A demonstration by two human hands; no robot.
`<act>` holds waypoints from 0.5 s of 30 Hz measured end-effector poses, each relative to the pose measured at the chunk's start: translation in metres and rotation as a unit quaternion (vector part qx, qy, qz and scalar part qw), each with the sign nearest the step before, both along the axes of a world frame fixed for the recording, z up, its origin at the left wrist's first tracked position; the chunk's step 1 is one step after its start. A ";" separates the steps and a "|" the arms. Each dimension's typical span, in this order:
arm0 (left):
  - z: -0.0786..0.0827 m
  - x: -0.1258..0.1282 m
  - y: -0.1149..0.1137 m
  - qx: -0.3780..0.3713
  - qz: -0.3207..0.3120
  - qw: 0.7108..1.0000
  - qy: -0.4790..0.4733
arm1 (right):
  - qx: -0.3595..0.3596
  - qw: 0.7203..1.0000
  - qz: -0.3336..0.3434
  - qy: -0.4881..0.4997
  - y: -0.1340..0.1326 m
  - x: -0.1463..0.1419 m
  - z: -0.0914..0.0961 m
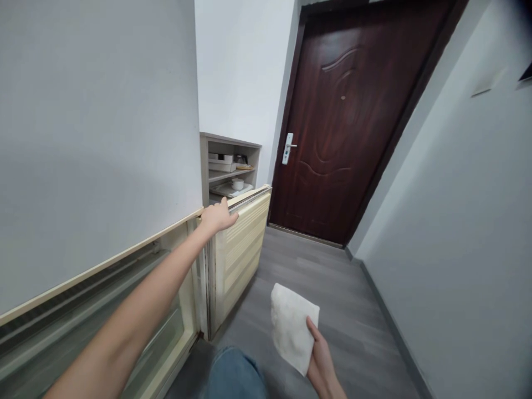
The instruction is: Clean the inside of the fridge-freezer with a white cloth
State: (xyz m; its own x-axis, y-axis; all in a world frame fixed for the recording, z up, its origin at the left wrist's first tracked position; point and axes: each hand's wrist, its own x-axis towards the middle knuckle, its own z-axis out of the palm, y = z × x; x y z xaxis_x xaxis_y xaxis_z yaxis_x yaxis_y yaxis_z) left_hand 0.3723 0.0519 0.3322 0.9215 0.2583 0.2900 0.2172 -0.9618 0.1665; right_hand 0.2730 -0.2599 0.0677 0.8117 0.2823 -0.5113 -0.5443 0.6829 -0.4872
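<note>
The right hand (322, 360) is closed on a white cloth (293, 327), thumb and fingers pinching its lower right corner so that the rest stands up in front of the palm, above the grey floor (316, 266). The left hand (218, 217) reaches far out and rests on the top edge of a cream louvred door (241, 244) that stands ajar from a low cabinet (166, 332); the fingers lie over the edge, but whether they curl around it cannot be told.

The cloth looks light, soft and limp, folded into a rough square; it should crumple easily and not slip, and a pinch at any corner or a bunched handful would hold it. The door looks thin, stiff and light; its top edge and its free side offer the plain places to grip it, and it probably swings on hinges at the side by the cabinet.

Behind stands a grey shelf (230, 166) with dishes, and a dark brown entry door (344, 122) with a silver handle (287, 148). No brand, label or writing can be read anywhere.
</note>
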 end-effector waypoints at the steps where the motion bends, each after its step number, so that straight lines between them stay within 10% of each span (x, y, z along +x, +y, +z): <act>1: 0.000 0.000 0.000 -0.007 -0.002 1.000 0.001 | -0.006 1.000 -0.003 -0.006 -0.002 0.001 0.001; 10: 0.009 0.006 0.016 -0.142 -0.067 0.987 0.021 | -0.103 0.984 -0.117 -0.081 0.002 0.013 0.031; 15: 0.016 0.008 0.031 -0.278 -0.138 0.950 0.031 | -0.359 0.889 -0.202 -0.199 0.010 0.024 0.100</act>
